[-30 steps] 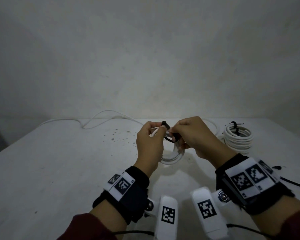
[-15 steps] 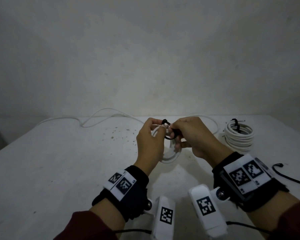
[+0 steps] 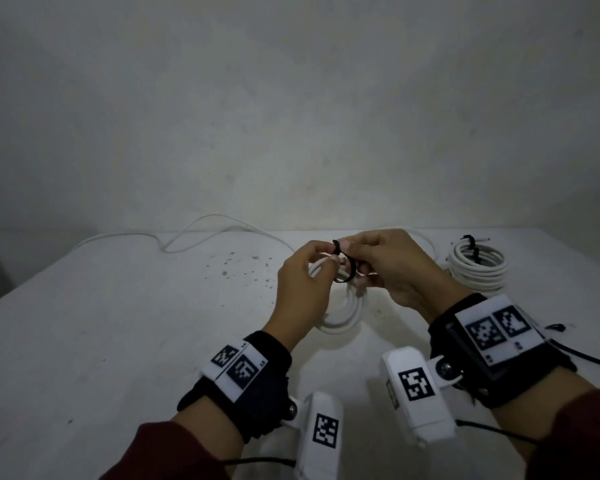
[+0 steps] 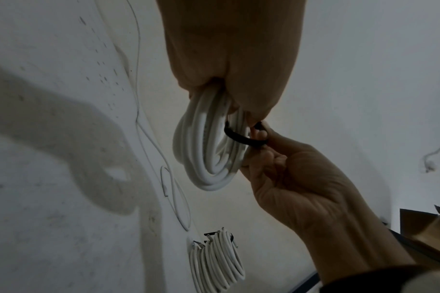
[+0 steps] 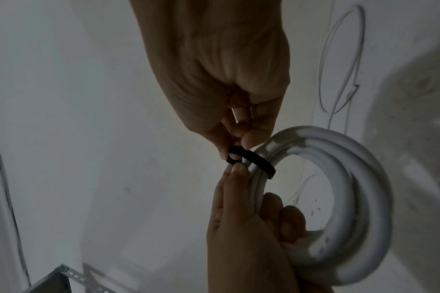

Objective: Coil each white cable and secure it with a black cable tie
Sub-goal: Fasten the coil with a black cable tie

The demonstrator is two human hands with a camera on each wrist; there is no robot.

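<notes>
While the fingers (image 5: 235, 136) of the right hand (image 3: 392, 268) are pinching one end of a thin black cable tie (image 3: 347, 268), the thumb and forefinger of the left hand (image 3: 300, 292) are pinching the same tie right beside them, fingertips almost meeting. That tie is curving as an open loop around the upper strands of a coiled white round cable (image 3: 343, 310), and the loop is looking slack rather than drawn tight. In the right wrist view, the left hand's other fingers are curling through the middle of the coil and gripping its strands, so the coil is hanging from that hand above the white tabletop (image 3: 118, 341), its lower rim close to the surface; whether it is touching there cannot be told. Out to the right, well apart from the hands, a second white cable coil (image 3: 478, 268) is lying flat on the tabletop with a black tie (image 3: 471, 249) already around it. Along the far edge, a loose white cable (image 3: 194, 235) is trailing in slack curves toward the left. Near the right wrist, a thin black cord (image 3: 589, 356) is running across the tabletop. Black wrist straps with square-patterned marker tags are sitting on both wrists, above dark red sleeves.
</notes>
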